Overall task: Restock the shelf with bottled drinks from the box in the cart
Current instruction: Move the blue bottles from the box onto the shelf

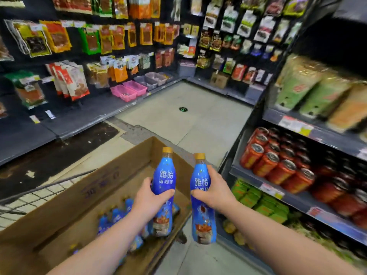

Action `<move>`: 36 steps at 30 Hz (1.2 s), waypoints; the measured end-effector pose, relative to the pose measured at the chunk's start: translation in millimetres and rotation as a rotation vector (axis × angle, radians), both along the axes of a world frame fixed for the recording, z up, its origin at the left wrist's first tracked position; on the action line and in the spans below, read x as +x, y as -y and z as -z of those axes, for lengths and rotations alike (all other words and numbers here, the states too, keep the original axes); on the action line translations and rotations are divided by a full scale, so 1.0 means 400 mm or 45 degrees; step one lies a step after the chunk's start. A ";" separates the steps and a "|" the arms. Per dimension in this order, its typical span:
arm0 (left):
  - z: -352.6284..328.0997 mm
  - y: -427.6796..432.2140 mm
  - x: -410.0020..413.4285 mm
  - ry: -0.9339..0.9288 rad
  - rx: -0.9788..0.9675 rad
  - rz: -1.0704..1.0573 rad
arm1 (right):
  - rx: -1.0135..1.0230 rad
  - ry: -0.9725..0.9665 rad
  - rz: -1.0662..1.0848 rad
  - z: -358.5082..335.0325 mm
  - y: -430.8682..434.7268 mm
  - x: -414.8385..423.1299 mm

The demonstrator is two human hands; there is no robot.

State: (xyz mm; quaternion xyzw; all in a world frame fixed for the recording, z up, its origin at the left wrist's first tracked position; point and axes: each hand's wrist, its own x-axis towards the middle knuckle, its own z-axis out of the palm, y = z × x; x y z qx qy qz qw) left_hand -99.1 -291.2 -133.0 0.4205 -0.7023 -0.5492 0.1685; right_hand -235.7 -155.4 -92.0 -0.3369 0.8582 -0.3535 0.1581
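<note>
My left hand (pixel 148 201) grips a blue-labelled drink bottle (pixel 164 175) with a gold cap, upright above the cardboard box (pixel 111 175). My right hand (pixel 213 190) grips a second, matching bottle (pixel 202 215) upright just past the box's right side, over the floor. Several more blue bottles (pixel 115 217) lie in the bottom of the box, partly hidden by my left forearm. The box sits in a wire cart (pixel 39 193). The drinks shelf (pixel 297 197) stands to the right.
Red cans (pixel 276 161) fill the right-hand middle shelf, green packs (pixel 256 197) the level below, bagged goods above. Hanging snack packets (pixel 95 40) cover the left and far walls, with pink baskets (pixel 129 90) low down. Grey aisle floor (pixel 188 120) lies ahead.
</note>
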 end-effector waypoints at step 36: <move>-0.277 -1.466 -0.521 -0.405 0.037 1.050 | -0.420 -0.212 0.917 -0.303 -1.585 -0.165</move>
